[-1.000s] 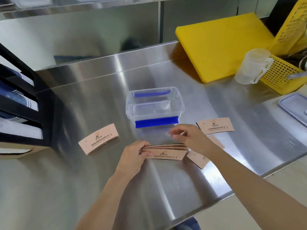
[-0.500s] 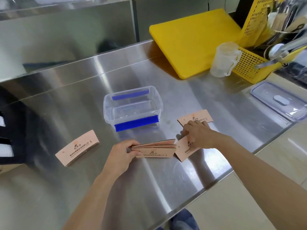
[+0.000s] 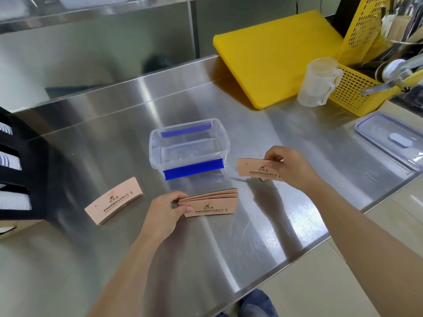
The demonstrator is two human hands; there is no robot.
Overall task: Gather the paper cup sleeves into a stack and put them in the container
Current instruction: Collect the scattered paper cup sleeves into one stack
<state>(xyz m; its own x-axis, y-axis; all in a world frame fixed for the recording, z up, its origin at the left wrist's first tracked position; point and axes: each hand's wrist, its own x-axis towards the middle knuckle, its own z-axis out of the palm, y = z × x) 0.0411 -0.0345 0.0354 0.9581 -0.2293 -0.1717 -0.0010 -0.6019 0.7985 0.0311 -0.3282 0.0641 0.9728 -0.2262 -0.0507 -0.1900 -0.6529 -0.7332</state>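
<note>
A clear plastic container (image 3: pixel 225 143) with blue clips stands open in the middle of the steel counter. Just in front of it my left hand (image 3: pixel 166 210) pinches the left end of a small stack of pink paper cup sleeves (image 3: pixel 212 203) resting on the counter. My right hand (image 3: pixel 290 165) holds a few more sleeves (image 3: pixel 254 169) lifted off the counter, to the right of the container. Another sleeve (image 3: pixel 113 200) lies flat on the counter to the left, apart from both hands.
A yellow cutting board (image 3: pixel 277 56) leans at the back right, with a translucent measuring jug (image 3: pixel 317 82) and a yellow basket (image 3: pixel 352 92) of utensils beside it. A clear lid (image 3: pixel 393 140) lies at the right edge. A black rack (image 3: pixel 20 179) stands at the left.
My right hand has picked up the sleeves from the counter right of the stack and raised them. My left hand still holds the stack in place.
</note>
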